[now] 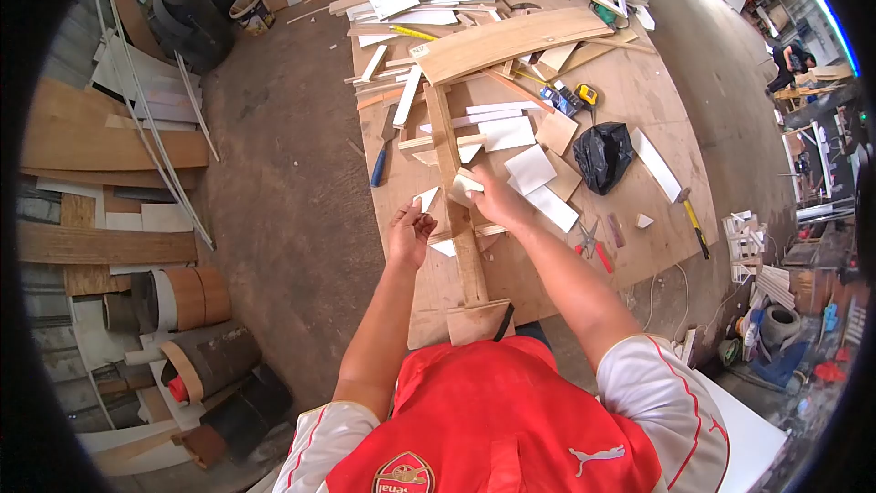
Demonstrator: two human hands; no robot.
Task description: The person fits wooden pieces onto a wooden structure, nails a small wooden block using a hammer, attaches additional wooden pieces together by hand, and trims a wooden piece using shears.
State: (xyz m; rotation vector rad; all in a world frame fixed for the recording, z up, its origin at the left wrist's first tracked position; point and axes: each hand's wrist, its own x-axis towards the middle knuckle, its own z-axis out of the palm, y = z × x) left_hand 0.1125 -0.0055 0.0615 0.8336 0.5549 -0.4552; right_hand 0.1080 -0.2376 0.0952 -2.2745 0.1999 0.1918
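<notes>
My left hand [410, 232] is closed, pinching a small white triangular piece [426, 198] just left of a long wooden bar [467, 260]. My right hand [495, 198] grips a small pale wooden piece [463, 190] over the bar; whether the piece rests on it I cannot tell. The bar runs away from my body along the worktable [630, 260]. At its near end, against my shirt, is a flat wooden piece [476, 321]. Beyond my hands, a wide curved board [511, 42] lies at the bar's far end.
Right of the bar lie white panels [550, 207], a black plastic bag [603, 157], pliers [594, 245], a hammer [693, 222] and a yellow tape measure [586, 93]. A blue-handled tool [379, 164] lies left. Wood offcuts pile up behind. Another person [790, 64] is far right.
</notes>
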